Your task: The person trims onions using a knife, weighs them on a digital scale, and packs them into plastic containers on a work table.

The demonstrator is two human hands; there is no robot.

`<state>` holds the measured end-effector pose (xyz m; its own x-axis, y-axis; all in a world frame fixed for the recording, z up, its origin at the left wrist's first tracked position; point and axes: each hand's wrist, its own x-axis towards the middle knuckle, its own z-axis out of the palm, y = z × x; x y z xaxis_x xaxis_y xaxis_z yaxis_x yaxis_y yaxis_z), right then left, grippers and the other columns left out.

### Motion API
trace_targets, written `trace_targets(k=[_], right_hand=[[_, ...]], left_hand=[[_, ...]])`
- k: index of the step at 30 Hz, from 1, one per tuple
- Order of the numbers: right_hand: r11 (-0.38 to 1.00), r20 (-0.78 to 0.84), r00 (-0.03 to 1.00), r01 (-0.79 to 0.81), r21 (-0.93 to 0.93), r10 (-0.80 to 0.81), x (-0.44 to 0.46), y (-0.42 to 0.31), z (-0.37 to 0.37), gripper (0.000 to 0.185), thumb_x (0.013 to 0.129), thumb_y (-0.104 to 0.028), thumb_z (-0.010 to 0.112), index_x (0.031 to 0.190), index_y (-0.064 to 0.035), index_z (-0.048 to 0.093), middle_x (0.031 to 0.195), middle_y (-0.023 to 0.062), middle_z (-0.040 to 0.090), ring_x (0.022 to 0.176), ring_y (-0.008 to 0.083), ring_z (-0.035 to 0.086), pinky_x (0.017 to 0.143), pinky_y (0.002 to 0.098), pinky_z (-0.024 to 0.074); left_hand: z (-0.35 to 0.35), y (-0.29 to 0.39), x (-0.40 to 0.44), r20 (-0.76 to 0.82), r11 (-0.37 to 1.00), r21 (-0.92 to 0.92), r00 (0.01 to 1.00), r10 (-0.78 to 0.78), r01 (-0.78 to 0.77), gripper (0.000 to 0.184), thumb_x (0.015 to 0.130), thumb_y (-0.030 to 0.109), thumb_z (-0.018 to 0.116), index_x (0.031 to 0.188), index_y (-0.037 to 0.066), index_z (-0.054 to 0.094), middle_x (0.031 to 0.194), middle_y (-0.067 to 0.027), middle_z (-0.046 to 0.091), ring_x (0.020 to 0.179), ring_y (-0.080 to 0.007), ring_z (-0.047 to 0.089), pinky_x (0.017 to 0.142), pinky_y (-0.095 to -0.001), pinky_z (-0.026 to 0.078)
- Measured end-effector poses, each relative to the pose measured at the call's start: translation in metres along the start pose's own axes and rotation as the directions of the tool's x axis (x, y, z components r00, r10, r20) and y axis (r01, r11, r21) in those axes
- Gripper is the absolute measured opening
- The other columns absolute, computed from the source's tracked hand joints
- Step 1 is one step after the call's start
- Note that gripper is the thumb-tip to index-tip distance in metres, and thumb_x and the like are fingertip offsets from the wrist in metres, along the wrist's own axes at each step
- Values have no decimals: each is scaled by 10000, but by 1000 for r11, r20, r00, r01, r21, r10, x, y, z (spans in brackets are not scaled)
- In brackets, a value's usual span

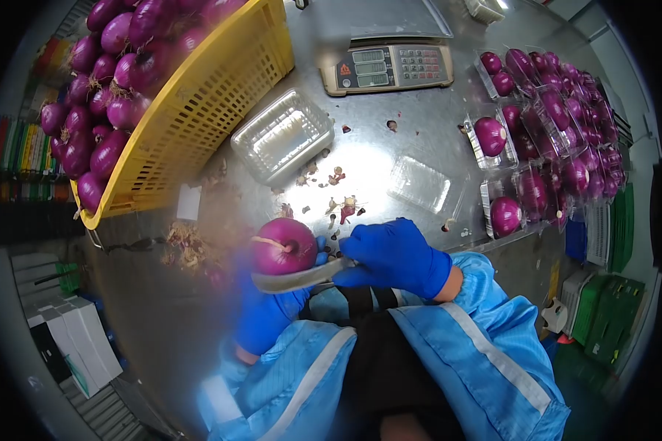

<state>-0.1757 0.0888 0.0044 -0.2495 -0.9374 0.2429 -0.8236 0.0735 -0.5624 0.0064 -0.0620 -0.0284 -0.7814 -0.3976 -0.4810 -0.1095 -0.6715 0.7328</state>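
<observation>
A red onion [285,246] rests in my left hand [266,312], which wears a blue glove and is wrapped round it from below. My right hand [391,257], also in a blue glove, grips a knife [301,278]. The blade lies across the near side of the onion, its edge close to the skin; I cannot tell whether it cuts in. The onion's root or stem end faces up, with a pale dry strip of skin on it. Blurring covers part of my left hand and hides some of its fingers.
A yellow crate [191,110] heaped with red onions [107,95] stands at left. A scale [390,67] sits at the back. Clear plastic trays [283,136] and a lid [419,182] lie mid-table among peel scraps [346,209]. Packed onions [533,187] are stacked at right.
</observation>
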Motion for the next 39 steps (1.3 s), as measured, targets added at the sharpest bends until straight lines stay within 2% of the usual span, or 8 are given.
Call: trace_targets(k=[5,13,16,23,25,27,31,39], right_hand=[[989,123,991,-41,-141,59,7,10,8,353,727,-450,737,866,-140,644,677,45,582,555,219,607,492,327,465],[875,48,972,-228,426,230,-19,37,39,409,755,-331,782,1084,-129,648,923,73,680,774,229,684,687,308,538],[749,155,956,-292,594,250,17,8,30,834,686,-353,840,1396,-154,450,1293,117,575,1097,243,626,900,325,509],[577,276,893,-442,687,356,45,19,26,926,650,-287,874,1418,-62,407,1307,139,558,1128,239,594,920,343,509],[509,267,833,-516,689,484,36,26,13,905,657,-227,866,1420,-64,406,1296,128,560,1111,230,592,901,336,518],[590,104,790,-531,608,604,10,51,8,890,664,-173,849,1423,-62,398,1292,124,560,1101,230,592,903,336,518],[764,-223,737,-572,297,638,-77,117,21,929,615,-132,852,1421,-66,395,1308,152,553,1108,255,601,933,353,499],[683,-287,629,-716,148,722,-108,115,31,927,585,-78,843,1408,-73,416,1272,157,581,1115,263,602,939,361,485]], left_hand=[[15,7,-13,43,682,-704,971,-236,197,841,844,619,573,1380,18,330,1331,-321,398,1197,-444,462,937,-491,494],[13,16,-9,44,546,-818,965,-257,183,731,894,545,554,1351,5,369,1330,-261,443,1163,-424,509,950,-496,493],[23,9,4,30,789,-596,986,-162,148,662,944,508,476,1361,3,378,1277,-229,515,1164,-390,532,1012,-556,427],[17,8,34,230,769,-569,954,-191,291,507,978,315,509,1381,34,388,1356,-141,480,1170,-273,552,984,-378,468],[5,38,20,139,982,147,986,95,-116,453,971,259,522,1347,21,434,1361,-135,479,1161,-240,553,984,-366,460],[-18,78,9,-69,943,304,984,164,-135,353,949,154,553,1269,8,523,1318,-114,526,1097,-179,577,973,-334,453],[-68,159,-5,-358,670,639,626,693,-377,307,880,36,603,1182,-13,574,1128,-114,636,1023,-180,618,853,-289,511],[-103,275,9,-201,309,799,255,946,-515,371,867,-58,567,1236,-26,536,1238,-129,583,1112,-197,571,984,-325,427]])
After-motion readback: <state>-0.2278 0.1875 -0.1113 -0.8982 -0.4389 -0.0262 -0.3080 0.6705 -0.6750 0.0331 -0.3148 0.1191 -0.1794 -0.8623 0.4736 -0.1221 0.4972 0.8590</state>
